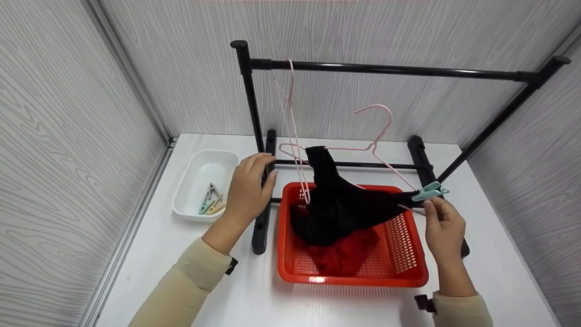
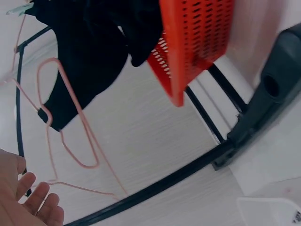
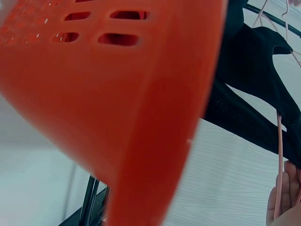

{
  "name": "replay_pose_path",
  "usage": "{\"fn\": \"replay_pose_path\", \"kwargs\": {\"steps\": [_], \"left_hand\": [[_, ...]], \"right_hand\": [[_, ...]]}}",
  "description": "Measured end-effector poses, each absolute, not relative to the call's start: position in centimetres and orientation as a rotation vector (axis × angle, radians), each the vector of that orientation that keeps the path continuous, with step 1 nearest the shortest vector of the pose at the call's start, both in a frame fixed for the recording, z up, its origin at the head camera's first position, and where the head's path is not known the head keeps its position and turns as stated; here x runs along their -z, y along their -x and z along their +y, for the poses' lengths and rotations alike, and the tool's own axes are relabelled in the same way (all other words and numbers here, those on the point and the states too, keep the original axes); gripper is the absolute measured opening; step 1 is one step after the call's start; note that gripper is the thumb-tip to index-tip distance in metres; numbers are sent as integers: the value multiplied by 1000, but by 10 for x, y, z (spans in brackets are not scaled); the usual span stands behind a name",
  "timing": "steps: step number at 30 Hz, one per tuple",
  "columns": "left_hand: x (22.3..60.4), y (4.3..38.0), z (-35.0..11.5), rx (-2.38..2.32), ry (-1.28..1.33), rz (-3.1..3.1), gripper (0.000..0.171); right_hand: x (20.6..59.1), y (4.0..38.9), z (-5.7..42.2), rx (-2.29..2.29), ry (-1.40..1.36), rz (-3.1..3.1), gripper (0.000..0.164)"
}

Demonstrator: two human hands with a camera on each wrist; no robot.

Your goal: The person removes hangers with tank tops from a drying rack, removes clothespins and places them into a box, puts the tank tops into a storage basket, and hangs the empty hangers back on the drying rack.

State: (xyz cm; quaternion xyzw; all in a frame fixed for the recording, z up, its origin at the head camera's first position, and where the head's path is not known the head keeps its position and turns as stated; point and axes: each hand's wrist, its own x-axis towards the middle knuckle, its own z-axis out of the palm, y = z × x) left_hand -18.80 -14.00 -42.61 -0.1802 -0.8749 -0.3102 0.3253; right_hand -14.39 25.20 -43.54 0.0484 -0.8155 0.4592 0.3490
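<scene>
White table (image 1: pixel 254 295) here, and my right hand (image 1: pixel 447 231) pinches one pink hanger (image 1: pixel 373 146) by its corner, black garment (image 1: pixel 349 206) stretching left over the red basket (image 1: pixel 354 281), unpegged end nearer my loosely spread left hand (image 1: pixel 249 186).

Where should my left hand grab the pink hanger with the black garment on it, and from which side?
Probably at the neck of the pink hanger, just below its hook, with the left hand coming from the front, over the red basket. Hook and neck stand bare above the black garment; the right hand is at the clothespin end, and another hanger hangs on the left.
</scene>
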Motion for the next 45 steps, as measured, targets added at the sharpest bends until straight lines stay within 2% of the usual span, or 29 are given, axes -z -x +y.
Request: {"fn": "replay_pose_path", "kwargs": {"steps": [9,27,35,45], "left_hand": [[406,191,-108,836,593,-2231,26],[391,188,-51,838,725,-2136,24],[380,186,-22,806,786,-2122,26],[375,186,9,774,813,-2137,27]], "right_hand": [[434,144,251,-1205,-107,-2105,9],[435,146,253,-1225,-95,-2108,9],[460,162,273,-1228,-67,-2113,10],[463,164,275,-1218,-111,-2110,12]]}}
